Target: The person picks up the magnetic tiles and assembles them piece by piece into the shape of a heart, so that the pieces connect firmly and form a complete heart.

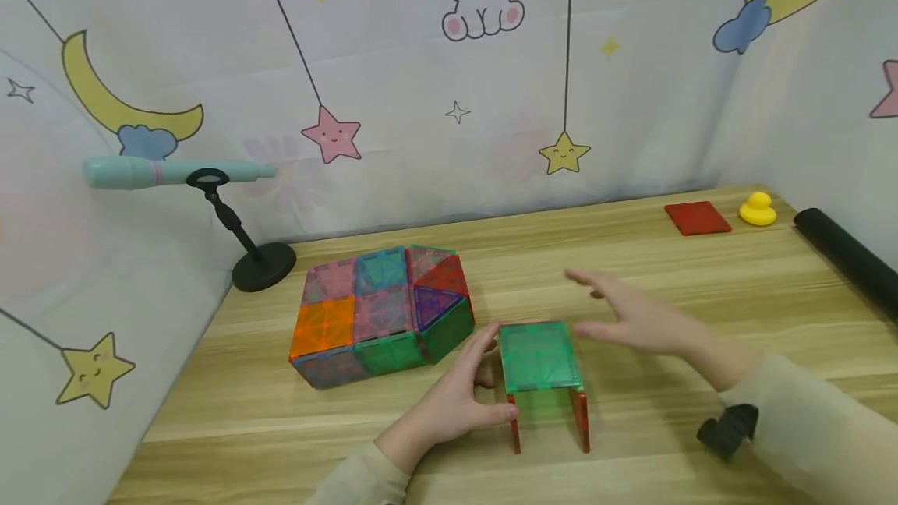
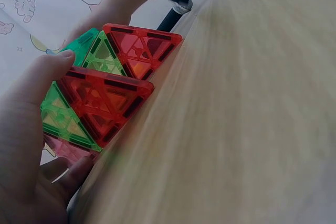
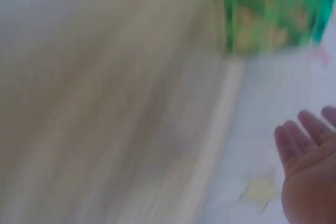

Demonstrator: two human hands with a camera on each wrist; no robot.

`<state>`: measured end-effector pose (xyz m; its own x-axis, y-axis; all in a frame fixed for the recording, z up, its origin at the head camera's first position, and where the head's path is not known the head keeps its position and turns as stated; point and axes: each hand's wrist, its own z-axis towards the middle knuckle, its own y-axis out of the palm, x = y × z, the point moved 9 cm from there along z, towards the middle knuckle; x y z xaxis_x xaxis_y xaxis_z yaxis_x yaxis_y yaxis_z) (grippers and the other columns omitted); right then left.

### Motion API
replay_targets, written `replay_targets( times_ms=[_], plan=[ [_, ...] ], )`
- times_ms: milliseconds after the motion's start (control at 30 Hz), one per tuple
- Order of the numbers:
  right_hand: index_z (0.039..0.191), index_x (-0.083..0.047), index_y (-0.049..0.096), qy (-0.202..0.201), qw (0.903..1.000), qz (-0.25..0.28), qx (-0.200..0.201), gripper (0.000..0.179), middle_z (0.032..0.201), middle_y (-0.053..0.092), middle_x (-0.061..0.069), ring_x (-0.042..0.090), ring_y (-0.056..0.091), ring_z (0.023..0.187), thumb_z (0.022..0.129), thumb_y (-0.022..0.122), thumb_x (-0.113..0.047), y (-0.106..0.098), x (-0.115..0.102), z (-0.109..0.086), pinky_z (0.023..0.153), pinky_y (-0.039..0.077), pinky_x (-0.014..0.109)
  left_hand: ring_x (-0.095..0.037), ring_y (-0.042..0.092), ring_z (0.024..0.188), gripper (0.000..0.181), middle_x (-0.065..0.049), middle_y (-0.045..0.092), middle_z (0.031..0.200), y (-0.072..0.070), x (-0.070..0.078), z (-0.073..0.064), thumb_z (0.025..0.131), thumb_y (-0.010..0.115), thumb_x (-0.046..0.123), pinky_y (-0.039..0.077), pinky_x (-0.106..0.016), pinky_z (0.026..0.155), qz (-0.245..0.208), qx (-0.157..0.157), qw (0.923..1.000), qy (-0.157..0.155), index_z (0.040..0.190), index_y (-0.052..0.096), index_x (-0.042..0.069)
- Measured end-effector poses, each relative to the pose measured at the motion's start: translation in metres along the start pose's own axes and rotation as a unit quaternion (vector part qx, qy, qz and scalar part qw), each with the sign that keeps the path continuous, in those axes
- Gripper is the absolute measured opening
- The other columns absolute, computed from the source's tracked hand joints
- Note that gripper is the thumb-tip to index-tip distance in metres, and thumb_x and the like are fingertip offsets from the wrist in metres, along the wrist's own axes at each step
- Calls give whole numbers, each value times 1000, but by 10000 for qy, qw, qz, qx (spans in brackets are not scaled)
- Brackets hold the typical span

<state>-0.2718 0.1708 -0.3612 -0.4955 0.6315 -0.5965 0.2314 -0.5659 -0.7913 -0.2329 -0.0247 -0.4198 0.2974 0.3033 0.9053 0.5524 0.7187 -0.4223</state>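
A small table-like build of translucent magnetic tiles (image 1: pixel 539 357) stands on the wooden tabletop, with a green top and side walls that look red from the front. My left hand (image 1: pixel 456 404) holds its left side, the thumb at the front edge and the index finger reaching the back corner. In the left wrist view, red and green triangle tiles (image 2: pixel 100 100) fill the walls, and the thumb rests on one's edge. My right hand (image 1: pixel 634 322) hovers right of the build, fingers extended and holding nothing. The right wrist view is blurred, with the open palm (image 3: pixel 312 171) apart from the green wall (image 3: pixel 268 14).
Left of the build sits a larger block of multicoloured magnetic tiles (image 1: pixel 382 306). A black stand (image 1: pixel 263 265) bears a mint-coloured stick-like object (image 1: pixel 175 171). A red tile (image 1: pixel 698 218), a yellow rubber duck (image 1: pixel 758 210) and a black cylinder (image 1: pixel 845 256) lie toward the back right.
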Motion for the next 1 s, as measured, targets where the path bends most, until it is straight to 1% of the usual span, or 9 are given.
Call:
replay_targets(
  times_ms=[67, 200, 300, 367, 500, 667, 733, 867, 1000],
  plan=[
    [145, 3, 24, 613, 9977, -137, 267, 76, 143, 31, 29, 49, 39, 121, 91, 61, -36, -23, 37, 5, 95, 34, 60, -23, 40, 122, 97, 4, 12, 154, 1, -2, 0, 82, 74, 24, 44, -29, 89, -52, -37, 10000, -36, 152, 8, 23],
    [141, 16, 17, 1629, 9845, -442, 479, 81, 140, 21, 40, 54, 22, 126, 93, 56, -38, -57, 115, 1, 100, 22, 64, -22, 43, 120, 96, 4, 14, 154, 2, -4, 1, 81, 75, 24, 44, -29, 88, -45, -48, 9999, -89, 152, 9, 26],
    [140, 20, 11, 2058, 9761, -472, 517, 85, 138, 15, 44, 57, 16, 127, 94, 52, -39, -70, 155, -9, 100, 17, 65, -22, 46, 116, 96, 3, 15, 153, 3, -3, 0, 81, 75, 25, 44, -28, 88, -14, -36, 9999, -115, 152, 10, 26],
    [139, 21, 9, 2196, 9729, -501, 515, 85, 138, 13, 46, 58, 15, 126, 95, 52, -37, -76, 169, -12, 100, 16, 65, -22, 46, 116, 97, 3, 15, 153, 2, -2, 0, 80, 75, 25, 44, -28, 88, 11, -21, 10000, -95, 152, 10, 26],
    [137, 23, 8, 2370, 9686, -645, 373, 85, 138, 11, 46, 58, 12, 127, 93, 54, -33, -81, 185, -13, 102, 13, 64, -21, 47, 115, 97, 4, 15, 153, 0, 0, 0, 80, 76, 25, 44, -28, 89, 44, 29, 10000, -74, 152, 11, 26],
    [136, 24, 14, 2520, 9598, -1236, -40, 82, 136, 17, 45, 57, 15, 126, 92, 52, -35, -81, 195, -12, 100, 8, 67, -20, 51, 107, 96, 4, 14, 153, 0, 0, 0, 80, 76, 25, 44, -28, 89, 36, 30, 10000, -80, 152, 12, 27],
    [135, 22, 21, 2458, 9568, -1549, -142, 78, 135, 23, 44, 56, 19, 125, 93, 51, -36, -79, 192, -11, 99, 9, 67, -20, 52, 106, 96, 5, 14, 154, 1, 0, 0, 80, 76, 25, 44, -28, 89, 22, 16, 10000, -72, 152, 12, 28],
    [130, 15, 41, 2085, 9622, -1752, -62, 62, 130, 34, 40, 56, 28, 120, 93, 52, -34, -74, 174, -5, 99, 17, 65, -19, 52, 107, 97, 5, 14, 153, 2, 0, 0, 79, 76, 25, 45, -28, 89, 31, 22, 10000, -60, 151, 12, 28],
    [129, 9, 48, 1845, 9657, -1820, -152, 57, 129, 38, 38, 56, 33, 118, 92, 54, -34, -67, 159, -4, 97, 19, 65, -20, 51, 107, 96, 4, 15, 153, 0, 0, 0, 80, 76, 26, 45, -28, 88, 49, 52, 9999, -72, 151, 12, 27]
  ],
)
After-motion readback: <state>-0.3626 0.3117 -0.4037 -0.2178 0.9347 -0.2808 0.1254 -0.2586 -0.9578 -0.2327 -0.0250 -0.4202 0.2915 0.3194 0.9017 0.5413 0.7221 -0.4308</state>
